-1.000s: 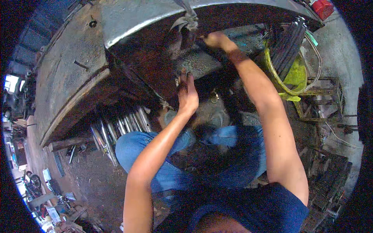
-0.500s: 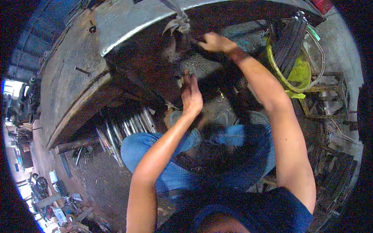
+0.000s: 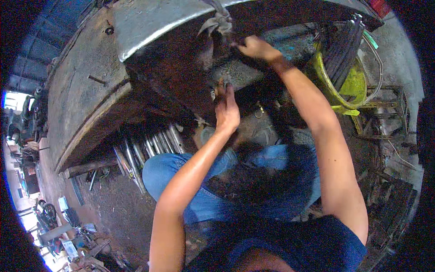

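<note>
My left hand reaches up under the metal table, its fingers stretched and slightly apart, the tips dark with grime. A small pale metal piece shows beside its fingertips; whether they touch it I cannot tell. Farther up and to the right, my right hand is curled closed at the dark end of a machine part, somewhat blurred. What lies inside its fingers is hidden. Just left of it, a grey cloth strip hangs knotted from the table edge. A rough grey metal block sits between the two hands.
The thick metal table curves over the hands. Several metal tubes lie beneath it at the left. A yellow bucket holding dark rods stands at the right, near a rusty frame. My bent knees are below my forearms.
The view has shifted slightly, so the table and bucket sit a little farther right. Both hands stay in nearly the same places, with the right hand still curled.
</note>
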`<action>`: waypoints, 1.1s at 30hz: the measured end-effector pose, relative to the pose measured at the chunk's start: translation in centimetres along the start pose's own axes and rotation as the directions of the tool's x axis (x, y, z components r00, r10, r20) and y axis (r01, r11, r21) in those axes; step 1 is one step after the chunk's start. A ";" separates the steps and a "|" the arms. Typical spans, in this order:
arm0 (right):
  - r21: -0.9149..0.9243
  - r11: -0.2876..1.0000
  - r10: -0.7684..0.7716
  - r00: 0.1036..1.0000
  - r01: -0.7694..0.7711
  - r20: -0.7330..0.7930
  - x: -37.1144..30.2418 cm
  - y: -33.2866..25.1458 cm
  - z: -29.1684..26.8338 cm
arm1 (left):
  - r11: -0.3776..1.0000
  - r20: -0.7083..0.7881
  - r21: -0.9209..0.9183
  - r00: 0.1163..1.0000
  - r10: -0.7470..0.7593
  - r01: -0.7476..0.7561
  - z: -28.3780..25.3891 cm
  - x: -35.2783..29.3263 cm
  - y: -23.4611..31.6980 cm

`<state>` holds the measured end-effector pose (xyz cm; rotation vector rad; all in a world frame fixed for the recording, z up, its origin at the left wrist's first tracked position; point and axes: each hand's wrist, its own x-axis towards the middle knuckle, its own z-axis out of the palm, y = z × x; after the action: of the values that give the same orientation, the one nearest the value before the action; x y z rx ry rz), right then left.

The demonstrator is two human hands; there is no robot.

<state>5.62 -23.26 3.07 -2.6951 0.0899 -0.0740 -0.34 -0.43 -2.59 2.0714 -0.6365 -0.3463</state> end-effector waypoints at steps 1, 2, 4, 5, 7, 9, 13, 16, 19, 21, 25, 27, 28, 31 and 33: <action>-0.028 0.997 0.064 0.996 -0.066 -0.054 0.3 0.1 -0.5 | 0.994 -0.020 0.071 0.996 0.084 -0.082 -0.1 0.0 0.1; -0.076 0.996 0.046 0.996 -0.052 -0.078 0.6 0.1 -0.6 | 0.980 -0.013 0.151 0.991 0.134 -0.131 -0.3 0.0 0.2; -0.173 0.984 0.010 0.992 -0.032 -0.126 1.1 0.2 -0.5 | 0.958 -0.041 0.217 0.978 0.203 -0.189 -0.5 0.1 0.5; -0.176 0.984 0.007 0.998 -0.016 -0.056 1.2 0.2 -0.2 | 0.947 -0.040 0.250 0.975 0.217 -0.200 -0.6 0.2 0.7; -0.130 0.990 -0.058 0.997 0.050 -0.056 1.0 0.5 0.7 | 0.995 -0.019 0.071 0.997 0.069 -0.068 -0.6 0.3 1.0; -0.088 0.990 -0.110 0.993 0.106 -0.039 0.5 1.0 1.6 | 0.985 0.040 -0.141 0.995 -0.096 0.100 -0.6 0.1 1.2; -0.079 0.997 0.011 1.000 -0.012 -0.016 0.7 2.4 1.5 | 0.990 -0.002 -0.136 1.000 -0.031 0.031 -0.8 -0.1 1.6; -0.018 0.999 -0.036 0.988 0.033 -0.148 1.6 2.2 0.8 | 0.975 -0.039 -0.221 0.998 -0.043 0.033 -1.0 -0.1 1.8; -0.192 0.981 -0.039 0.989 0.011 -0.144 1.7 1.0 0.6 | 0.969 -0.016 -0.229 0.995 -0.095 0.089 -0.7 0.2 1.5; -0.164 0.983 0.091 0.993 -0.078 0.075 1.1 0.5 0.8 | 0.971 0.010 -0.199 0.991 -0.136 0.135 -0.3 0.2 0.9; -0.074 0.990 0.119 0.992 -0.117 0.034 0.5 1.2 0.8 | 0.925 -0.074 0.241 0.945 0.319 -0.293 0.3 0.2 -0.4; 0.058 0.998 0.002 0.989 0.007 -0.147 1.0 2.1 0.7 | 0.944 -0.058 0.169 0.953 0.296 -0.283 0.1 0.0 -0.5; 0.076 0.997 0.013 0.986 0.000 -0.165 1.6 2.4 0.7 | 0.938 -0.079 0.171 0.944 0.320 -0.303 0.0 0.0 -0.4; -0.277 0.961 -0.045 0.978 -0.013 -0.203 2.2 2.8 1.2 | 0.962 0.046 0.191 0.981 0.190 -0.196 -0.5 0.1 0.3; -0.102 0.987 -0.131 0.988 0.123 -0.081 2.0 2.5 1.5 | 0.999 0.047 -0.010 0.998 0.035 -0.035 -0.5 0.3 0.7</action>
<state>7.56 -25.03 0.77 -2.7921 -0.0537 -0.2325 -0.05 -0.53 -1.71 2.0463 -0.6976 -0.3782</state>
